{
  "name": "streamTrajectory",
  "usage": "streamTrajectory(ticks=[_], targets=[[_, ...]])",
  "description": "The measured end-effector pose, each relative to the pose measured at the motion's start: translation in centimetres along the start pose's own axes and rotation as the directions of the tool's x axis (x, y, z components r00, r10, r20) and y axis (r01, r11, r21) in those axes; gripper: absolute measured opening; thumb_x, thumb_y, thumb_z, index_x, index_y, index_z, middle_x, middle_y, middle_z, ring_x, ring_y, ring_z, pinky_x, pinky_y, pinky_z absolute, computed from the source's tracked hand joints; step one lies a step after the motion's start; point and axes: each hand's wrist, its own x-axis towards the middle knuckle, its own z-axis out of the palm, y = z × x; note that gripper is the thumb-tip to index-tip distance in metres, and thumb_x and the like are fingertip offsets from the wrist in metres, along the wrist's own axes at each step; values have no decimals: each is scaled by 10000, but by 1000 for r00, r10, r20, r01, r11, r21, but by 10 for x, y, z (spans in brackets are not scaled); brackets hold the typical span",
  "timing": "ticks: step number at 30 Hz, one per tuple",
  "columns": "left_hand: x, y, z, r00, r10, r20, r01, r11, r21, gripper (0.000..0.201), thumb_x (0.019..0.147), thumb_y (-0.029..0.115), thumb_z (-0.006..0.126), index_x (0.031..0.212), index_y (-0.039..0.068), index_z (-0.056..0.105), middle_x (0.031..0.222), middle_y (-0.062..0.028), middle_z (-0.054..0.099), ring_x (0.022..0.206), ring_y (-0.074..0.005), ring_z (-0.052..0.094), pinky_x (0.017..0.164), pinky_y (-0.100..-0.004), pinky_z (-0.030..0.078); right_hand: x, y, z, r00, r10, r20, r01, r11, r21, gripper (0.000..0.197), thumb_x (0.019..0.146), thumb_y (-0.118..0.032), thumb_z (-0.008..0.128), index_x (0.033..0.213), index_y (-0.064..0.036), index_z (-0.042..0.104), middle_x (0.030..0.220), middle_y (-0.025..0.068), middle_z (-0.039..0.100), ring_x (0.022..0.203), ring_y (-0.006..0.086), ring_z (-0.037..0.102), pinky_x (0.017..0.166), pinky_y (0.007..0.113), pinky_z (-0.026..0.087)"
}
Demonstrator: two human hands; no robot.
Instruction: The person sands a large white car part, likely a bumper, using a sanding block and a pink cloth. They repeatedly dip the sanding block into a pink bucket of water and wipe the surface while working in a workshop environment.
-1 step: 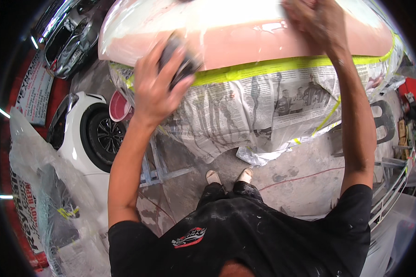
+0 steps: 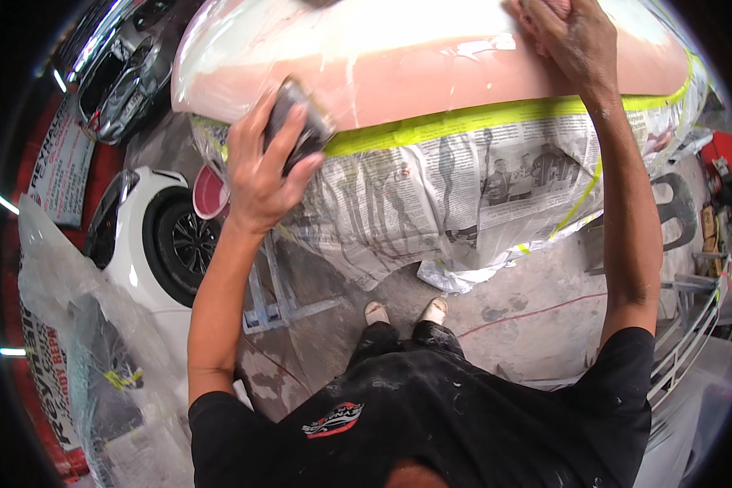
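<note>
My left hand (image 2: 262, 175) is closed around a dark sanding block (image 2: 294, 126) with a tan edge. The block is at the lower left edge of a car body panel (image 2: 431, 77), wet and glossy, white above and pink along its lower band. Farther right, my right hand (image 2: 581, 49) rests on the upper part of the panel, fingers curled over something pinkish (image 2: 551, 10), perhaps a sponge or cloth; its kind is hard to make out. Yellow-green masking tape (image 2: 431, 126) follows the panel's lower edge and holds newspaper sheets (image 2: 415, 195), streaked with wet runs.
A pink bucket (image 2: 210, 193) stands left of the panel, near a white car's wheel (image 2: 185, 244). Clear plastic sheeting (image 2: 81, 285) hangs at the left. A metal stand (image 2: 285, 305) and a thin red hose (image 2: 504, 321) are on the concrete floor. Metal racking (image 2: 699, 325) is at the right.
My left hand and the block have shifted slightly left and down along the panel edge. My right hand has moved slightly to the right.
</note>
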Motion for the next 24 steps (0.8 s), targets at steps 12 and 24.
streamTrajectory(ticks=[12,24], targets=[[39,-2,0,917,359,173,-338,931,-139,664,814,360,823,1419,157,641,1480,-203,557,1300,-362,566,1045,-484,469,-8,27,-5,933,-320,166,355,734,-579,253,883,-292,741,833,-51,679,939,206,683,857,369,618,744,500,507],[37,-20,-3,912,390,127,-370,915,-159,586,835,367,826,1366,170,675,1434,-217,578,1250,-382,578,1028,-472,471,-9,31,2,947,-287,143,313,732,-605,313,958,-343,682,884,-40,707,1077,129,764,1023,340,661,924,462,526]])
